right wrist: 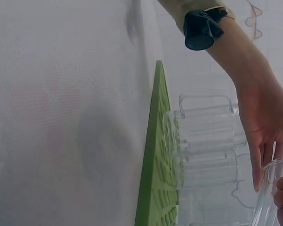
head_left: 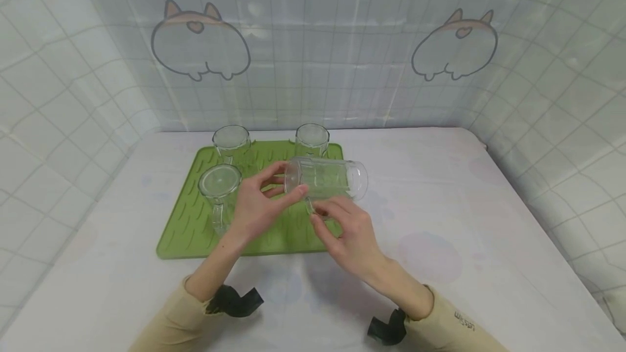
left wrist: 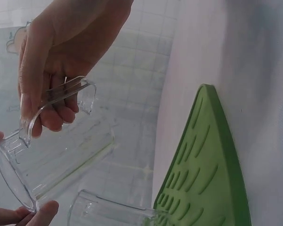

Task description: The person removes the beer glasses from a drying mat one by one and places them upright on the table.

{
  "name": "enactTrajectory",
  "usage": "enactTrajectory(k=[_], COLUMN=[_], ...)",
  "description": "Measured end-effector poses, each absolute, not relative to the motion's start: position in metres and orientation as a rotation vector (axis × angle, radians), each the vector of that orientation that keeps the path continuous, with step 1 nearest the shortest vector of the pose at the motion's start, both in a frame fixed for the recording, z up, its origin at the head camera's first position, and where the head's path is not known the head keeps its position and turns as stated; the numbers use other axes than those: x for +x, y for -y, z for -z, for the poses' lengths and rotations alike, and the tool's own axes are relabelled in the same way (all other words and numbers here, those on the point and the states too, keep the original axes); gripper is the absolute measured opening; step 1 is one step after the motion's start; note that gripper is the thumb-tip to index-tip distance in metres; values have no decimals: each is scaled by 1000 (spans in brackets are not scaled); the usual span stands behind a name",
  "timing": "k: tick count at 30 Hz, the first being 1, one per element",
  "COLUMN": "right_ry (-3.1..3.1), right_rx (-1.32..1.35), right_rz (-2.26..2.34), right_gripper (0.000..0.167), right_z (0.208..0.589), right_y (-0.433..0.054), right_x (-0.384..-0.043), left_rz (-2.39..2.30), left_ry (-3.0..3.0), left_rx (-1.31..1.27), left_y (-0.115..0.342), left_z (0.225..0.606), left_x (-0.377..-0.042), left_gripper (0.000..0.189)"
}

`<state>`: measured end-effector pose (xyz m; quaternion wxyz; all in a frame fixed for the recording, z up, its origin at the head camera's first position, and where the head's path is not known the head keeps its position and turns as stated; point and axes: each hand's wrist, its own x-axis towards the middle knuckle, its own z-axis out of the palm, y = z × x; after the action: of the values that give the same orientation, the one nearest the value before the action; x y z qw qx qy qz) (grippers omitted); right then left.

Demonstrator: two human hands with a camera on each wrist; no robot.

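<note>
A clear glass mug (head_left: 327, 175) lies on its side in the air over a green ridged mat (head_left: 288, 240). My left hand (head_left: 259, 202) holds its left end, thumb on the near side and fingers on the far side. Below the mug, my right hand (head_left: 349, 235) grips the handle. The left wrist view shows the right fingers curled through the handle (left wrist: 59, 96), while left fingertips (left wrist: 46, 214) touch the rim of the mug's end.
Three more glass mugs stand upside down on the mat: one at the near left (head_left: 220, 186), one at the back left (head_left: 232, 143) and one at the back (head_left: 312, 140). White cloth (head_left: 430, 205) covers the table, with a tiled-pattern curtain (head_left: 318, 69) behind.
</note>
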<state>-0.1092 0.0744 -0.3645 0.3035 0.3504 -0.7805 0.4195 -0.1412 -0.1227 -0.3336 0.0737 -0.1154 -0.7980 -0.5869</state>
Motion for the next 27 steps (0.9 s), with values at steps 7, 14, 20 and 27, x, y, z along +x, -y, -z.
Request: enactTrajectory(k=[7,14,20,27], right_ry=[2003,1919,1932,1901], right_rx=[874,800,739,700], right_rz=[-1159,-1193,-1186,-1137], right_gripper=[13,16,16,16], right_z=[360,353,350,349], right_y=[-77,-80,-83,-87], right_x=[-110,-110,-112,-115], left_rz=[1787,1810,1816,1834], left_ry=[2362,2304,2292,2268], left_rx=[-329,-313,-276,-257], left_y=[125,127,128,129], left_z=[333,331,330,329], left_x=[-142,-143,-143,-144], left_gripper=[57,49,49,52])
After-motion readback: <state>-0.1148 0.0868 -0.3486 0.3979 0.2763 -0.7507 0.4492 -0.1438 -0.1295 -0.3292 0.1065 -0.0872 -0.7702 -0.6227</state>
